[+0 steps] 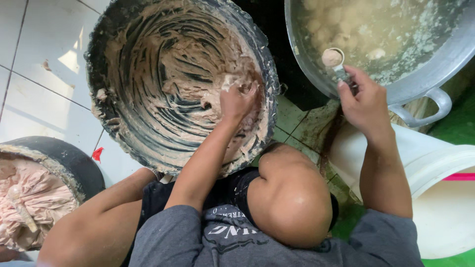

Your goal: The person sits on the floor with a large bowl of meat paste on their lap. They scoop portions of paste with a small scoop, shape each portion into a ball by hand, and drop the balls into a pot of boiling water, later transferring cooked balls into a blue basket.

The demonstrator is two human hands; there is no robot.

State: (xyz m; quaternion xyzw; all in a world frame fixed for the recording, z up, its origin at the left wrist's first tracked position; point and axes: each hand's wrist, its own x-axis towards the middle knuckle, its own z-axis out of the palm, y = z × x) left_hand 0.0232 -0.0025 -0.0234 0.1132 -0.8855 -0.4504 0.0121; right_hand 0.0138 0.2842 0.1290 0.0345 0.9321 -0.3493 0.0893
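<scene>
Over pan (pixel 435 59), grip (pixel 363 101) around spoon (pixel 335 62)

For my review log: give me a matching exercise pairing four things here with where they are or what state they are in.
Things:
1. black bucket
2. spoon
3. metal pan
4. white bucket

Places or states:
A. lying on its side, lower right
B. held in the right hand, filled with paste
C. top right, pale lumps inside
D. nearly scraped out, left hand inside it

Pairs: 1-D, 2-B, 3-C, 4-A
</scene>
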